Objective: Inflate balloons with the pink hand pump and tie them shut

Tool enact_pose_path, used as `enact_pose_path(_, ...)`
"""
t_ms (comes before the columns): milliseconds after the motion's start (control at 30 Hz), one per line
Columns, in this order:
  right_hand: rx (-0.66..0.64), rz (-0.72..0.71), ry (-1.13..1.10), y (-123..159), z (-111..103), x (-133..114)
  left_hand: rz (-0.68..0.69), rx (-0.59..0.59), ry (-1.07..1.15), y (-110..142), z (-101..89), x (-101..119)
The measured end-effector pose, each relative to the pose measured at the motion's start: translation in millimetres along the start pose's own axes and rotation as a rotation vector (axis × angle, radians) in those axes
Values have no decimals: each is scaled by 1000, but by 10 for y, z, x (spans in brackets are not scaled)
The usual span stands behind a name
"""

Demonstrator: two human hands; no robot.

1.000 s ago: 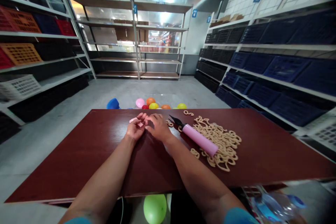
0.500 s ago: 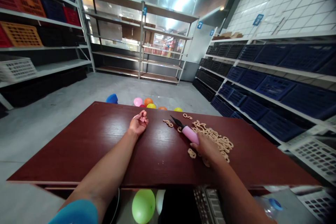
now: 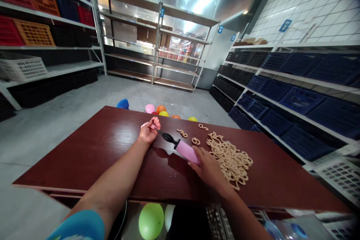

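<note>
My right hand [image 3: 206, 165] is wrapped around the pink barrel of a balloon pump [image 3: 187, 150], whose black nozzle points up and left. In my left hand [image 3: 150, 131], palm up with curled fingers, is a small limp pink balloon [image 3: 144, 124]. The nozzle's tip reaches the fingers of that hand at the balloon; whether it sits inside the balloon's neck is too small to tell. To the right of the pump lies a heap of beige curled, rope-like pieces [image 3: 232, 159]. A few loose ones, such as a beige curl [image 3: 182, 133], lie apart from the heap.
The dark red table [image 3: 92, 150] spans the front. Several inflated balloons [image 3: 161, 109] lie on the floor beyond it, and a green balloon [image 3: 151, 220] is below its near edge. Shelves with crates [image 3: 300, 97] line both sides; a plastic bottle [image 3: 295, 229] is at lower right.
My right hand has brought the pump leftward from over the beige heap, so its nozzle now meets my left hand. The left hand stays in nearly the same place over the table.
</note>
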State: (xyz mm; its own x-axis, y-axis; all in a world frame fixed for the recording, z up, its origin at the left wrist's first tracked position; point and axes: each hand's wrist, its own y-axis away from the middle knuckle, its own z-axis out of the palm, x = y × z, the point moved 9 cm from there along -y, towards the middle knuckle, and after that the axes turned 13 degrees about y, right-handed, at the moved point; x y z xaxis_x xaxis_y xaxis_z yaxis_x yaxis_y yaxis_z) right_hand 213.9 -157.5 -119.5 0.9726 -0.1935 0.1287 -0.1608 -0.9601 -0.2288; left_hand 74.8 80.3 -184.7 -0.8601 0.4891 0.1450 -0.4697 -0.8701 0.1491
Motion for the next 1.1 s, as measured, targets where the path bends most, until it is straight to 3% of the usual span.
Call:
enact_pose_path(500,-12,35,46,-161,62,-148,-27,-44,-86,39,58,-93)
enact_pose_path(833,18,37,20,-434,-43,-292,7,-30,-84,33,25,-93)
enact_pose_path(967,-37,24,13,-594,-17,-318,28,-21,-50,49,45,-1)
enact_pose_path(1100,-77,-23,35,-804,65,-344,87,72,-24,45,-3,181)
